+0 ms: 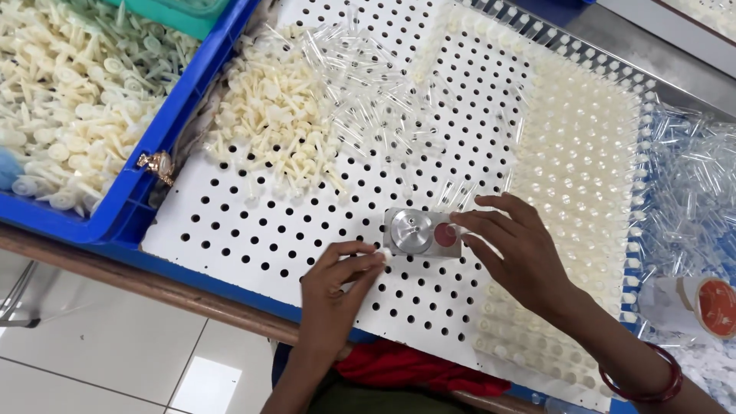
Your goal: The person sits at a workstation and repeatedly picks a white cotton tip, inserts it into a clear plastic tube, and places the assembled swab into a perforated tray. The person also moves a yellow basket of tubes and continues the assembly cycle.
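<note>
Pinched lightly between our right hand's (515, 249) thumb and fingertips, a small metal block (422, 231) with a round steel face and a red disc sits flat on the white perforated board (253, 238), our grip closed on its right end only, seemingly to keep it from sliding. Our left hand (337, 295) rests just left of and below the block, fingers curled with the tips drawn together near its corner; whether they hold one of the small parts we cannot tell. Beyond the block, toward the far left of the board, lie a heap of cream plastic plugs (272, 126) and a scatter of clear tubes (368, 84), loose and within easy reach, which looks like the reason they are tipped out there. Right of the block, finished-looking cream pieces stand upright in the board's holes in tight rows (579, 176), the holes keeping them vertical and countable. Far left of the block, a blue crate (165, 123) holds more cream plugs in bulk. Far right of it, a bag of clear tubes (690, 192) lies beside a roll with a red core (709, 307).
</note>
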